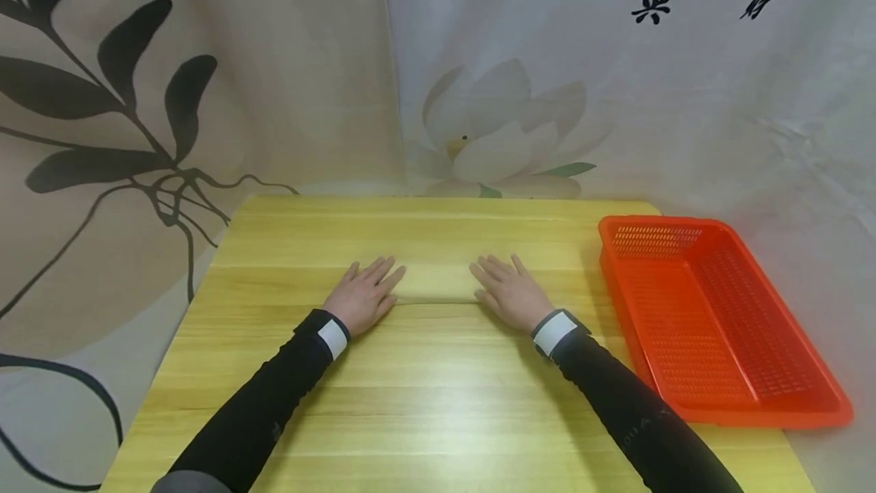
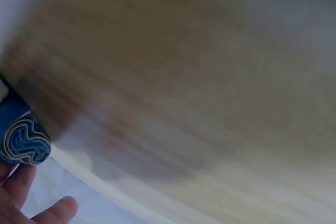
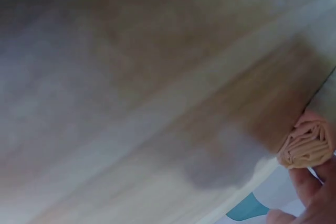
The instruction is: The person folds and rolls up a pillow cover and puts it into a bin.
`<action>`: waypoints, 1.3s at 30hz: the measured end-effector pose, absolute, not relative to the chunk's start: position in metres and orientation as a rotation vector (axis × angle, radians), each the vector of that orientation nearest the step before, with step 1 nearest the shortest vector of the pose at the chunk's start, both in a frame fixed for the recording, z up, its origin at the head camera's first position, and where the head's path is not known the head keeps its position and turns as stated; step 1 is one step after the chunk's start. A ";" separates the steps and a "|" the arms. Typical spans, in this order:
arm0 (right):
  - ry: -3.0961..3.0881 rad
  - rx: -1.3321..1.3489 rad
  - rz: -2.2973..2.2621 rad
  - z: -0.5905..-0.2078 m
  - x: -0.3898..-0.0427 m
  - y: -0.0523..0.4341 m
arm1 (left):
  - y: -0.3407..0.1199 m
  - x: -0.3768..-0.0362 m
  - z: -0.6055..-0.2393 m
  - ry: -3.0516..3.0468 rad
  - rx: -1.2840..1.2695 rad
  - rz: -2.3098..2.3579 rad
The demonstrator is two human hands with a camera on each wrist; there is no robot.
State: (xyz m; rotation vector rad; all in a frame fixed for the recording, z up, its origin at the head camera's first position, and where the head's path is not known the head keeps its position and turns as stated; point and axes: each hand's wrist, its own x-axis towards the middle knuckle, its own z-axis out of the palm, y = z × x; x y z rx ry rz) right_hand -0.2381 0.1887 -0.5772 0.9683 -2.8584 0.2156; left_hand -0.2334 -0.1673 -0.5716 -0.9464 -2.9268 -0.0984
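Observation:
A pale yellow roll of cloth point(image 1: 436, 283) lies crosswise on the wooden table between my hands in the head view. My left hand point(image 1: 363, 297) rests at its left end, fingers straight and pointing forward. At the right end rests my right hand point(image 1: 512, 294), its fingers likewise extended and spread. In the left wrist view the end of a blue roll point(image 2: 26, 141) shows wound layers with cream edges, touching my fingers. The right wrist view has a peach-coloured roll end point(image 3: 308, 142) against my fingertips. Most of each hand is outside its wrist view.
The yellow wood-grain table point(image 1: 438, 409) reaches back to a printed curtain point(image 1: 315, 97). An orange-red plastic basket point(image 1: 705, 333) stands at the table's right side, partly past its edge. A dark loop pattern point(image 1: 61, 371) shows at the lower left.

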 end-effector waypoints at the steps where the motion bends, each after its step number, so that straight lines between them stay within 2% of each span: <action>1: -2.865 0.967 0.217 -0.576 -0.238 0.188 | -0.168 -0.234 -0.570 -2.930 -0.951 -0.097; 22: -2.979 0.994 0.214 -0.563 -0.244 0.175 | -0.171 -0.233 -0.558 -3.019 -0.973 0.005; 31: -2.850 1.179 0.057 -0.540 -0.244 0.129 | -0.166 -0.232 -0.553 -3.060 -0.962 0.029; 39: -2.902 1.169 -0.106 -0.556 -0.248 0.112 | -0.162 -0.233 -0.557 -3.068 -0.960 0.013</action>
